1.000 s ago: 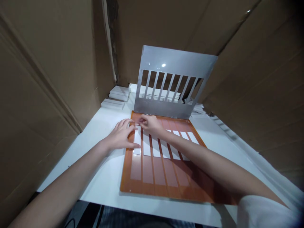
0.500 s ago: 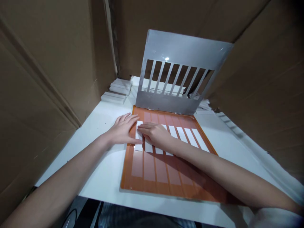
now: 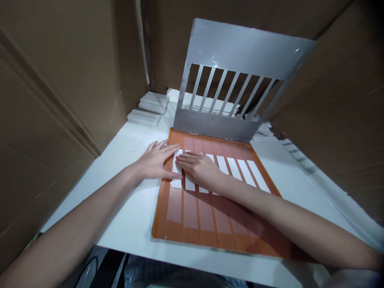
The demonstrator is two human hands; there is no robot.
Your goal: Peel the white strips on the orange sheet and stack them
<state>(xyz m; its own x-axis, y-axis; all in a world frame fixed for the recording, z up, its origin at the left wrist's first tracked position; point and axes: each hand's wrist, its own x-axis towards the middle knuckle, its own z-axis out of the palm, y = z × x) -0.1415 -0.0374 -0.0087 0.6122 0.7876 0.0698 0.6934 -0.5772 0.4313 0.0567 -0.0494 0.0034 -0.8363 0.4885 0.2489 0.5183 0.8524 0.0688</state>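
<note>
In head view, the leftmost white strip (image 3: pixel 176 168) lies on the orange board (image 3: pixel 192 236), long axis toward the slotted plate (image 3: pixel 234 48). The left hand (image 3: pixel 154 163) spans it, thumb and fingers apart; the right hand (image 3: pixel 204 170) rests fingers together there, any grip unclear.

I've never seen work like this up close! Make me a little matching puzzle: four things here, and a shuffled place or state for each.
1. Slotted metal plate
2. Orange board
3. Left hand
4. White stacks at far left

A. Spread, thumb apart from fingers
B. Beside the cardboard wall
C. Stands raised at the board's far edge
D. Lies flat beneath the white strips

Pairs: 1-C, 2-D, 3-A, 4-B
</note>
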